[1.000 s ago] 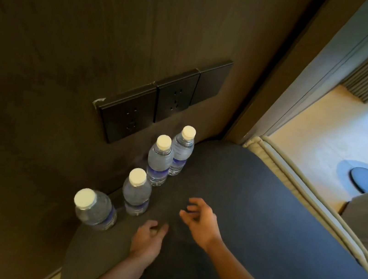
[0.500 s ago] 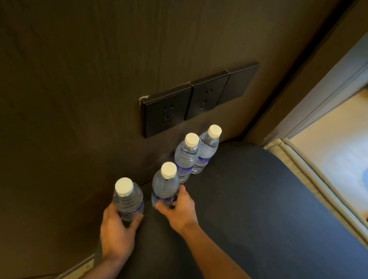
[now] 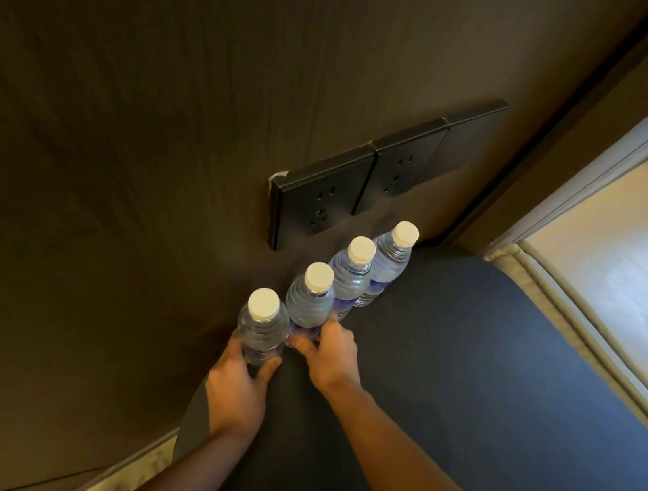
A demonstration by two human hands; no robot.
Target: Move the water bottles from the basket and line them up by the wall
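head view: left hand (image 3: 237,391) grips nearest bottle (image 3: 261,326).

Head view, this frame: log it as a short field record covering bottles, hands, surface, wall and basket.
bottles: four, white caps, upright, in a row along the wall
nearest bottle: held low by the left hand
second bottle: right hand at its base
third bottle: untouched
farthest bottle: untouched
surface: dark rounded tabletop
wall: dark panel with socket plates above the row
basket: not in view
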